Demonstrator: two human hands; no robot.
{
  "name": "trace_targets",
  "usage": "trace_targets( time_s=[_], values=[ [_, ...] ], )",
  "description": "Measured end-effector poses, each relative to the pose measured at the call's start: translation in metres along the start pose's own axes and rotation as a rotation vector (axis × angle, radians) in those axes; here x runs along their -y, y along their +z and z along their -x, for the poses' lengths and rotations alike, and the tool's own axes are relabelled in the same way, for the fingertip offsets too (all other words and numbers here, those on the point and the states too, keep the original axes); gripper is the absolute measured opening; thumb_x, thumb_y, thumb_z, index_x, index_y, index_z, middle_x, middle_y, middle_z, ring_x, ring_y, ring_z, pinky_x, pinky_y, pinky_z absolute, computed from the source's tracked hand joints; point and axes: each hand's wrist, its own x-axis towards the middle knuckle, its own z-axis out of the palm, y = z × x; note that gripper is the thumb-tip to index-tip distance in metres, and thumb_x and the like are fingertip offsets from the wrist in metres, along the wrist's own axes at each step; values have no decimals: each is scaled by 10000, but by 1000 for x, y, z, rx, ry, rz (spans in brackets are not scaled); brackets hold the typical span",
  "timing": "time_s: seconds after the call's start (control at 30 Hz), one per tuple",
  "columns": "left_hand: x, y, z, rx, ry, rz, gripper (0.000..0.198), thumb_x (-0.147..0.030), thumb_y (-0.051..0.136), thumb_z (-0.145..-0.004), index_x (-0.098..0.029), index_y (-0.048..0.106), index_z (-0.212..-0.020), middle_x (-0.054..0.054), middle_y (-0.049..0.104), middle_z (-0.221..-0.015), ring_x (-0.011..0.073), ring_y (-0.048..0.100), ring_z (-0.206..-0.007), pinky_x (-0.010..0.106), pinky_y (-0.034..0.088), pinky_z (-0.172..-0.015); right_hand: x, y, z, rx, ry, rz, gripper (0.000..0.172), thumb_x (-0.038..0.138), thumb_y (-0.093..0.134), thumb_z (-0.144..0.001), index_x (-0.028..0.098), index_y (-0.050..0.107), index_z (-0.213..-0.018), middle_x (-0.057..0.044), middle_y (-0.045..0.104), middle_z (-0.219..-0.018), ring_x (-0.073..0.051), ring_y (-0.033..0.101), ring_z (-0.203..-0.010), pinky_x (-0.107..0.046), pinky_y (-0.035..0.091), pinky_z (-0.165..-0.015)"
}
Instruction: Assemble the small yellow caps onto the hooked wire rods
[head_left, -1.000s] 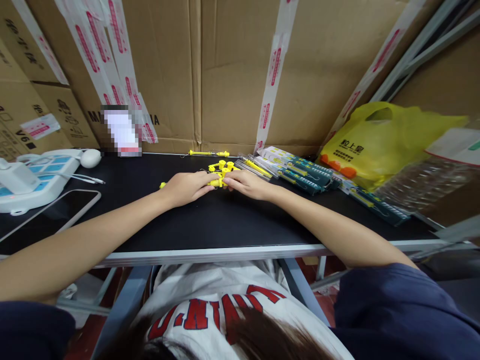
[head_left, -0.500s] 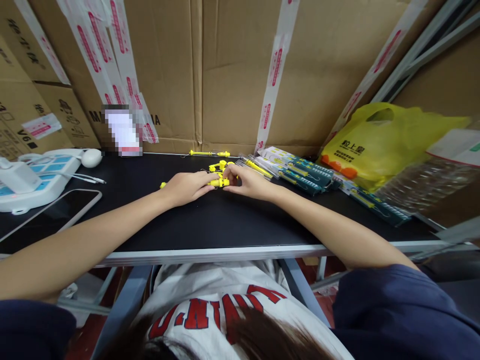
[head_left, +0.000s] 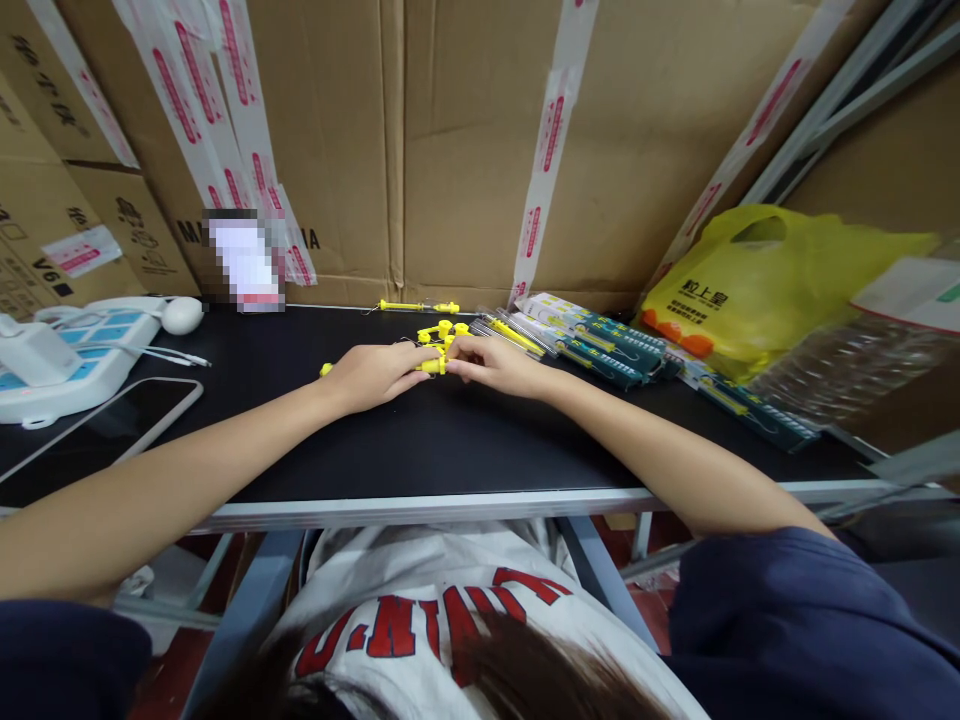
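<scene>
My left hand is closed around a slim yellow tube-shaped tool lying crosswise above the black tabletop. One end of the tool pokes out left of the hand; its middle is hidden under the palm. At its right end, my right hand is closed, thumb and fingertips pinched at the yellow end piece. Just behind the fingers lie loose yellow plastic parts. Farther back, a similar yellow tool with a small wire hook rests along the cardboard.
Right of my hands are thin metal rods and green-and-white packages. Beyond them stand a yellow plastic bag and a clear plastic container. On the left are a power strip and a phone. Cardboard boxes wall the back.
My right fingers have shifted slightly left and closed in on the tool's right end, covering more of it. The left hand stays where it was.
</scene>
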Motion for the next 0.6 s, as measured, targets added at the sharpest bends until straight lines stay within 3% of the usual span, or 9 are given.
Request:
trace_targets(
  time_s=[0.13, 0.3, 0.47, 0.6],
  values=[
    [1, 0, 0, 2, -7, 8, 428, -412, 340, -1030, -274, 484, -1409, 30, 669, -1169, 195, 663, -1018, 248, 462, -719, -4, 3, 0, -61, -63, 10, 206, 355, 628, -884, 178, 532, -925, 3, 577, -792, -120, 492, -677, -248, 388, -632],
    [3, 0, 0, -23, -28, 44, 434, -407, 361, -1022, -257, 493, -1407, 44, 667, -1209, 198, 655, -1062, 251, 480, -775, -4, 3, 1, -78, -66, 64, 168, 267, 624, -857, 200, 475, -895, 1, 566, -815, -128, 511, -685, -249, 401, -626],
    [3, 0, 0, -29, -35, 57, 435, -417, 356, -1022, -264, 499, -1404, 43, 675, -1206, 196, 662, -1044, 249, 481, -767, -5, -7, 1, -80, 46, 246, 154, 236, 612, -854, 186, 517, -964, -9, 609, -819, -138, 525, -685, -250, 385, -641],
    [4, 2, 0, -34, -23, 66, 440, -417, 350, -1024, -255, 495, -1407, 42, 673, -1218, 197, 653, -1077, 251, 483, -789, -5, -20, 2, -56, 180, 544, 150, 174, 575, -870, 157, 584, -1019, -87, 672, -963, -189, 593, -828, -277, 390, -714]
  ],
)
